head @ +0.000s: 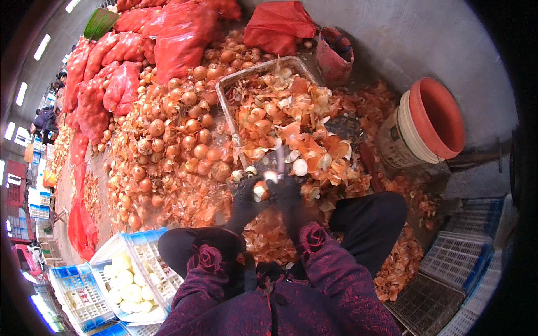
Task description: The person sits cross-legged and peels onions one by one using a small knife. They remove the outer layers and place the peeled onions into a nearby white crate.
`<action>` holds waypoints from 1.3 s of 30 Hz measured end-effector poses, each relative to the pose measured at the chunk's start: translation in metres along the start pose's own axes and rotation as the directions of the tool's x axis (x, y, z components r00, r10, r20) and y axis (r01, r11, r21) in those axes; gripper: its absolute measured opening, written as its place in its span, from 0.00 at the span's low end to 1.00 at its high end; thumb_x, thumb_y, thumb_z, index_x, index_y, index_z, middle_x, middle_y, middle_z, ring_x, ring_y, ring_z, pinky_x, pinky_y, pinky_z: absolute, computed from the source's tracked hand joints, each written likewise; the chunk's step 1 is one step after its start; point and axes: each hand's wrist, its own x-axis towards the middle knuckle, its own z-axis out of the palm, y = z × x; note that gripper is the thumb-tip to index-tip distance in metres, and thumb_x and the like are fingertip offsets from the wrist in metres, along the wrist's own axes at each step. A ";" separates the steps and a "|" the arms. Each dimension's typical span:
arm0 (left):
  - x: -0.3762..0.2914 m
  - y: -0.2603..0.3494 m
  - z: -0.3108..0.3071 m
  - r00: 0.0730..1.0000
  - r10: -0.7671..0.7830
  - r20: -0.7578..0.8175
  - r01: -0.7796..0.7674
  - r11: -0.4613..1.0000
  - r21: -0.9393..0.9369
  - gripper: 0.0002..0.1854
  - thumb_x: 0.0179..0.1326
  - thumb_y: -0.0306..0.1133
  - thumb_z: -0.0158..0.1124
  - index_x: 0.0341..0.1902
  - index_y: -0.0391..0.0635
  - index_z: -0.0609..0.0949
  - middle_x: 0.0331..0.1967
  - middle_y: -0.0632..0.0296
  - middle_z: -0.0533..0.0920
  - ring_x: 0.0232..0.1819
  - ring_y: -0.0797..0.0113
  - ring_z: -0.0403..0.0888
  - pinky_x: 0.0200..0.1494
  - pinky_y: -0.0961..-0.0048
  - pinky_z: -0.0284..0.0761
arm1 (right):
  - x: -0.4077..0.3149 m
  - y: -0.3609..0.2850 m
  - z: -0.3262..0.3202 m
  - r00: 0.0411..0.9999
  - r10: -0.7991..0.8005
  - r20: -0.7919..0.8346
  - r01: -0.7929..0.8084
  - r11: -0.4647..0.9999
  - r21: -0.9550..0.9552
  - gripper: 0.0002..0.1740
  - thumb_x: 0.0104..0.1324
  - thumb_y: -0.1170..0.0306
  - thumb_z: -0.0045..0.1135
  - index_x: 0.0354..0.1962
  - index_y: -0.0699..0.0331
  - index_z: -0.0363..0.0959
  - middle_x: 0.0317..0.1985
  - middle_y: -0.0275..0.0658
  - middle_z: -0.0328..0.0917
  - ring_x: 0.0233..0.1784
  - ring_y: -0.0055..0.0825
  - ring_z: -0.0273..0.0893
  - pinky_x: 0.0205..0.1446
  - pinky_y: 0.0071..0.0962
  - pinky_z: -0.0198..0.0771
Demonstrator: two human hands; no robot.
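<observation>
My left hand [248,195], in a dark glove, is shut on a partly peeled onion [261,190] in front of my knees. Close against it, my right hand [288,189], also gloved, grips a small knife [280,157]; its blade is blurred and its handle is mostly hidden. Just beyond the hands, onion skins [294,126] heap over a shallow plastic tray [227,111]. A white peeled onion [299,167] lies among the skins. To the left spreads a pile of unpeeled onions [185,138].
Red mesh sacks [180,38] stand at the upper left. A bucket [403,134] leans at the right near the wall, below a red container [335,59]. A crate [147,260] of peeled onions [128,285] is at the lower left; stacked crates [449,260] stand lower right. People work far off.
</observation>
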 end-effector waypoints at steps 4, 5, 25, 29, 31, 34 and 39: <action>-0.001 0.007 -0.003 0.997 -0.066 -0.037 0.060 0.988 -0.146 0.30 0.37 0.32 0.74 0.48 0.42 0.74 0.42 0.53 0.76 0.46 0.53 0.75 0.50 0.63 0.69 | 0.018 0.011 -0.031 0.976 0.139 -0.170 -0.113 0.981 0.156 0.25 0.53 0.53 0.60 0.35 0.69 0.75 0.31 0.52 0.78 0.38 0.46 0.77 0.42 0.40 0.71; -0.001 0.007 -0.003 0.997 -0.059 -0.048 0.052 0.990 -0.133 0.30 0.37 0.31 0.74 0.48 0.42 0.74 0.42 0.52 0.76 0.46 0.53 0.74 0.51 0.63 0.69 | 0.024 0.009 -0.037 0.950 0.239 -0.201 -0.218 0.968 0.122 0.24 0.53 0.54 0.60 0.35 0.69 0.75 0.32 0.51 0.78 0.38 0.45 0.78 0.42 0.39 0.71; -0.012 0.020 -0.018 0.987 -0.154 -0.048 0.153 0.988 -0.028 0.28 0.41 0.37 0.74 0.46 0.43 0.72 0.38 0.49 0.76 0.44 0.48 0.75 0.43 0.61 0.71 | -0.059 0.038 -0.002 0.967 0.031 0.251 0.089 0.888 -0.452 0.15 0.60 0.57 0.49 0.38 0.59 0.70 0.25 0.50 0.77 0.31 0.51 0.76 0.36 0.48 0.69; -0.013 0.022 -0.018 0.988 -0.145 -0.057 0.145 0.989 -0.003 0.28 0.41 0.36 0.74 0.46 0.43 0.73 0.38 0.51 0.76 0.43 0.49 0.75 0.43 0.61 0.71 | -0.061 0.034 -0.003 0.970 0.058 0.237 0.060 0.885 -0.462 0.15 0.60 0.57 0.49 0.37 0.59 0.70 0.27 0.52 0.77 0.33 0.51 0.76 0.37 0.49 0.69; -0.011 0.023 -0.019 0.975 -0.224 0.011 0.224 0.973 -0.059 0.35 0.40 0.37 0.75 0.53 0.40 0.70 0.44 0.50 0.76 0.48 0.54 0.75 0.48 0.65 0.71 | -0.062 0.035 -0.002 0.970 0.063 0.236 0.050 0.894 -0.444 0.16 0.60 0.57 0.49 0.37 0.60 0.70 0.27 0.51 0.77 0.33 0.51 0.76 0.38 0.49 0.69; -0.011 0.028 -0.021 0.966 -0.258 0.035 0.260 0.963 -0.073 0.38 0.40 0.36 0.76 0.56 0.38 0.69 0.47 0.50 0.76 0.48 0.58 0.76 0.49 0.67 0.73 | -0.061 0.040 0.002 0.970 0.051 0.240 0.062 0.896 -0.439 0.16 0.60 0.57 0.49 0.36 0.62 0.71 0.28 0.50 0.78 0.34 0.51 0.76 0.38 0.48 0.70; -0.011 0.028 -0.019 0.960 -0.277 0.037 0.279 0.956 -0.095 0.36 0.42 0.35 0.76 0.55 0.37 0.70 0.45 0.52 0.77 0.46 0.64 0.77 0.47 0.68 0.75 | -0.057 0.041 0.006 0.943 0.002 0.332 0.167 0.862 -0.478 0.14 0.61 0.61 0.47 0.36 0.63 0.72 0.30 0.50 0.78 0.35 0.50 0.76 0.40 0.46 0.70</action>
